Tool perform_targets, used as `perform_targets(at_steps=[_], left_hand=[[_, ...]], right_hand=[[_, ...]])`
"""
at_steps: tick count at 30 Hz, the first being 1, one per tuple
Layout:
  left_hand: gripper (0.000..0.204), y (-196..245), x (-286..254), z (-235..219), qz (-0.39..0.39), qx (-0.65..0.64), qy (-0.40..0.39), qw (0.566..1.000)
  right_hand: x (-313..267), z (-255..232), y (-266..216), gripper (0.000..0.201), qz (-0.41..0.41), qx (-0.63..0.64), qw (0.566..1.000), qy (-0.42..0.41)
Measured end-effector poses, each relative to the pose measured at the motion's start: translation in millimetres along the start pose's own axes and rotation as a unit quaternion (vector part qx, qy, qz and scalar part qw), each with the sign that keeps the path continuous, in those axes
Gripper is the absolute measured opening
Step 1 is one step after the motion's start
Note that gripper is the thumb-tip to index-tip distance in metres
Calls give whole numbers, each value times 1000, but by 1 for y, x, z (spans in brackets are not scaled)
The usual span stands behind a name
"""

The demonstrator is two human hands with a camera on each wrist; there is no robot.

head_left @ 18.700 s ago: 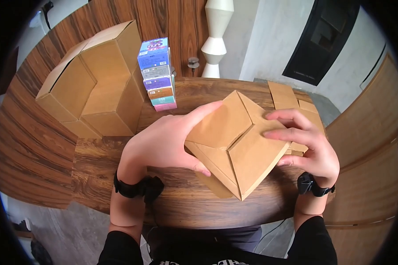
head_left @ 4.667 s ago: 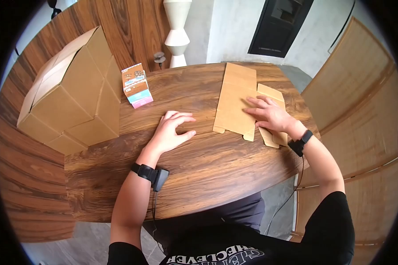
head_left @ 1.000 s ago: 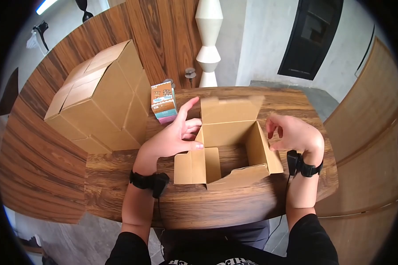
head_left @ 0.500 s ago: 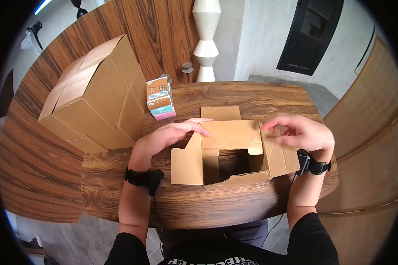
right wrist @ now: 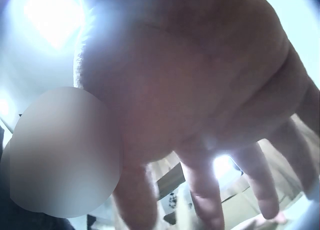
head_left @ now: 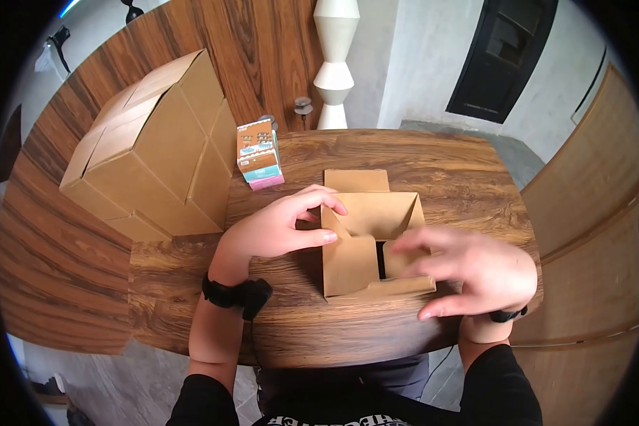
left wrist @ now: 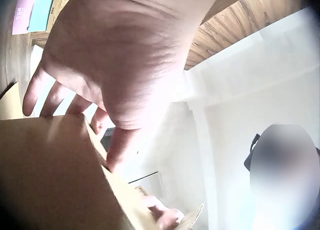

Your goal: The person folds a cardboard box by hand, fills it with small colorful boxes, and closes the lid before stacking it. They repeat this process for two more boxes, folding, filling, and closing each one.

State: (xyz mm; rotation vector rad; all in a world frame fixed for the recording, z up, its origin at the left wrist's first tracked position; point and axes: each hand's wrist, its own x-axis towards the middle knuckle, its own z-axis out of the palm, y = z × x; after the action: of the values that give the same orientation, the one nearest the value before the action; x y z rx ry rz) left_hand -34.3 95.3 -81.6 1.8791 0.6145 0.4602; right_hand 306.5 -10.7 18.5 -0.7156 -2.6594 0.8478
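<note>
A small brown cardboard box (head_left: 351, 266) stands on the wooden table with its top side partly covered by flaps. Its left flap (head_left: 355, 248) lies folded inward, and a dark gap shows beside it. My left hand (head_left: 280, 224) holds the box's left wall near the back corner, thumb on the top edge; in the left wrist view the fingers (left wrist: 57, 97) reach down to the cardboard. My right hand (head_left: 479, 270), motion-blurred, spreads over the right side of the box, fingers extended above the right flap (head_left: 399, 259). Its palm fills much of the right wrist view.
A large carton (head_left: 149, 149) stands on the left. Near it is a stack of small printed boxes (head_left: 259, 153). Behind the small box a cardboard panel (head_left: 355, 181) sticks out. The table's curved front edge (head_left: 376, 355) lies close to the body.
Left and right flaps, which stuck outward, now fold inward over the box. My right hand has come lower and nearer over the box. The flat cardboard seen earlier no longer lies on the right.
</note>
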Motion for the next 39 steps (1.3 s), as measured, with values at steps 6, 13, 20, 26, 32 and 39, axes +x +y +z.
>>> perform_targets(at_steps=[6, 13, 20, 26, 32, 39], left_hand=[[60, 17, 2, 17, 21, -18, 48, 998], [64, 24, 0, 15, -30, 49, 24, 998], [70, 26, 0, 18, -33, 26, 42, 998], [118, 11, -1, 20, 29, 19, 39, 999], [162, 30, -10, 14, 27, 128, -46, 990], [165, 38, -12, 20, -10, 166, -63, 984]], right_hand=[[9, 9, -22, 31, 152, -54, 986, 28], [30, 30, -8, 38, 213, -139, 966, 43], [29, 24, -9, 57, 216, -141, 966, -8], [29, 25, -20, 93, 263, -189, 946, 24], [26, 19, -11, 134, 268, -186, 943, 60], [30, 17, -5, 131, 247, -126, 960, 28]])
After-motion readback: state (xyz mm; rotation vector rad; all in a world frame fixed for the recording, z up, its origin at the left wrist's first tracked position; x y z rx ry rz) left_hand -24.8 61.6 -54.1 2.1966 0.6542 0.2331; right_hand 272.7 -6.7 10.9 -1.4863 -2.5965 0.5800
